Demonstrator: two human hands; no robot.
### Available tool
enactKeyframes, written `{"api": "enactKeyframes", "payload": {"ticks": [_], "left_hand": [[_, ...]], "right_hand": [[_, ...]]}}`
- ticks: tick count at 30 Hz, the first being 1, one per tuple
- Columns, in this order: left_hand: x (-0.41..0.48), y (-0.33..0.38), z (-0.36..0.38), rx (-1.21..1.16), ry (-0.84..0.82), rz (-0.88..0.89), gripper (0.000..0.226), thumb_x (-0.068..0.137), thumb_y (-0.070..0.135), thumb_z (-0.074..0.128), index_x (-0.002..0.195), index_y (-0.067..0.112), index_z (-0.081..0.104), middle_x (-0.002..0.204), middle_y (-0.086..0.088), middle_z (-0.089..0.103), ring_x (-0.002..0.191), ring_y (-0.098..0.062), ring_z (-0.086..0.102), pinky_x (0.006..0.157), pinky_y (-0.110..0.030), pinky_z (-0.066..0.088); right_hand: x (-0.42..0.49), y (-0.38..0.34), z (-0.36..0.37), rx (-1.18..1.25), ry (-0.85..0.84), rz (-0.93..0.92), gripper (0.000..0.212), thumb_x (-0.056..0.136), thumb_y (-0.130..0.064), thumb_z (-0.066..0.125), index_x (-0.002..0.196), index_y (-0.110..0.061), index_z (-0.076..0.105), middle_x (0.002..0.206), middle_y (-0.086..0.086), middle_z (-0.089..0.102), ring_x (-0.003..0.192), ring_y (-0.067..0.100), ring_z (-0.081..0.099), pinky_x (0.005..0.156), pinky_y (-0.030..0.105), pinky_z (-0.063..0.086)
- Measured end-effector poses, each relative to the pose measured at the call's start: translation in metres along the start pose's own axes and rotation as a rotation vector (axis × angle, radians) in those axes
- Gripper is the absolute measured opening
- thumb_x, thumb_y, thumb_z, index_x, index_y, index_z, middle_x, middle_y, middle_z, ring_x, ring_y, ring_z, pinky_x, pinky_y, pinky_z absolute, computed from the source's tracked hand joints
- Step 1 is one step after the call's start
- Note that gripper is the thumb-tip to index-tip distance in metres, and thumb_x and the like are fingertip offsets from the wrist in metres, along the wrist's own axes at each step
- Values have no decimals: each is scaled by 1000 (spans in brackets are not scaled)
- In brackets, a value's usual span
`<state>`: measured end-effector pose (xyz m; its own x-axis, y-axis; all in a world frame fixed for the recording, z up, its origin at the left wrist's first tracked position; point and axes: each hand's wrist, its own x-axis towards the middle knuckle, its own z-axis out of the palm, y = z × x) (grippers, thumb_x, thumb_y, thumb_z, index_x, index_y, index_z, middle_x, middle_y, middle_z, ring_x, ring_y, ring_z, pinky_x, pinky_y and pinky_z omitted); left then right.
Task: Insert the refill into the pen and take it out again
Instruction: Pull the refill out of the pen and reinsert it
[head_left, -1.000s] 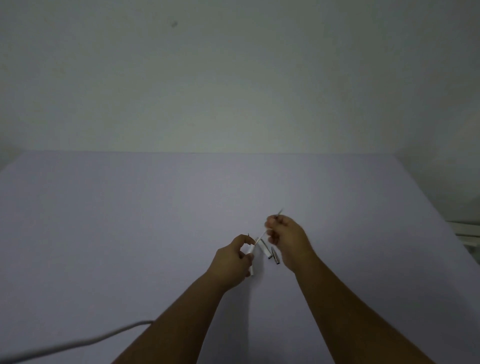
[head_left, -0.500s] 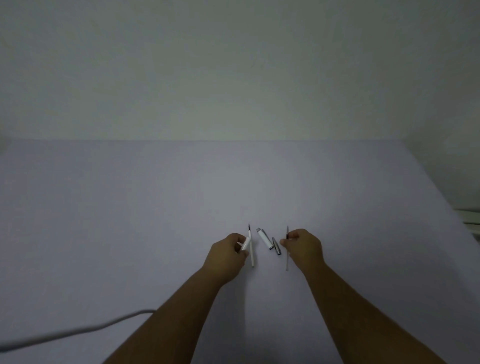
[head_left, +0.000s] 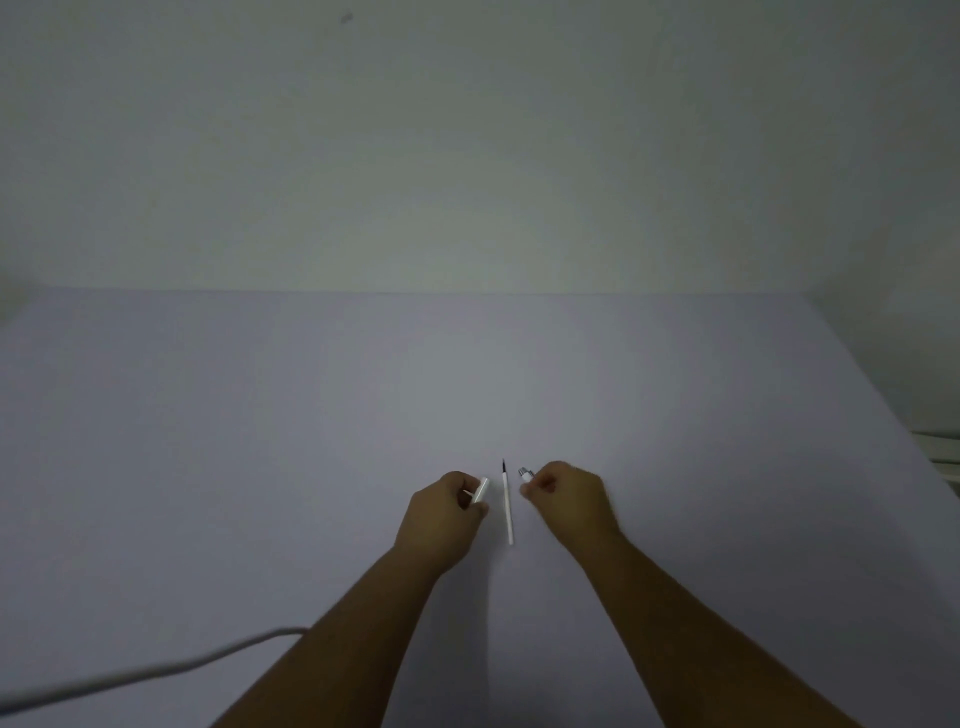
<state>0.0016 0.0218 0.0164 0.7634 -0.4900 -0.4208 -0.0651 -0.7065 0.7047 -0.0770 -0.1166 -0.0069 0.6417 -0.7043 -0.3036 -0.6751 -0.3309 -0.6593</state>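
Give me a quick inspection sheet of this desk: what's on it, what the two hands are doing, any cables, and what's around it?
Surface: pale lilac table, dimly lit, plain.
Job's things: thin white refill with a dark tip lies on the table between the hands, touched by neither; a white pen piece is in the left hand; a white pen piece with a silver end is at the right hand.
Clutter: nothing seen.
Hands: left hand has a closed grip on its pen piece; right hand is curled around its piece.
Cables: one pale cable crosses the near left corner.
Surroundings: bare off-white wall behind; a pale object at the right edge, too cut off to identify.
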Motion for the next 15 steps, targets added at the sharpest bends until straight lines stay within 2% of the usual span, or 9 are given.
{"api": "enactKeyframes", "payload": {"ticks": [2,4,7,10,13,15], "left_hand": [[-1,-2,-2,40,34,-3,23,88,24,60,110,17,62,97,1,64,82,-14,58,67,-21,40],[-3,-4,-3,67,45,-4,25,88,25,61,111,17,63,99,0,65,81,-12,54,67,-20,38],[-5,-5,-5,68,45,-10,25,88,25,62,112,17,64,105,-2,67,81,-11,54,62,-18,38],[-8,-8,-6,67,34,-15,26,87,24,62,112,17,64,107,-2,68,83,-11,55,68,-19,39],[-10,-10,-7,74,31,-23,25,86,25,65,110,18,65,96,1,65,82,-13,57,71,-24,42],[-11,-9,-7,86,25,-21,26,86,25,66,110,18,66,96,1,65,81,-14,56,71,-24,42]], "right_hand": [[-3,-12,17,-139,-102,-32,22,84,-30,62,89,-9,66,100,13,71,98,29,65,84,35,51],[-6,-20,29,-268,-113,-47,24,86,-25,57,102,-7,63,110,13,68,106,28,62,86,33,49],[-11,-17,40,-285,-86,-37,25,88,-11,50,110,-8,61,122,11,63,117,25,58,96,33,48],[-14,-12,42,-230,-87,-5,31,85,-10,52,115,-6,62,132,13,59,119,27,57,97,34,50],[-13,-13,35,-67,-38,36,26,82,-14,57,104,-4,67,121,15,66,107,30,63,92,34,52],[-11,-17,29,235,26,117,23,82,-13,59,101,-4,67,101,14,71,87,27,66,84,38,54]]}}
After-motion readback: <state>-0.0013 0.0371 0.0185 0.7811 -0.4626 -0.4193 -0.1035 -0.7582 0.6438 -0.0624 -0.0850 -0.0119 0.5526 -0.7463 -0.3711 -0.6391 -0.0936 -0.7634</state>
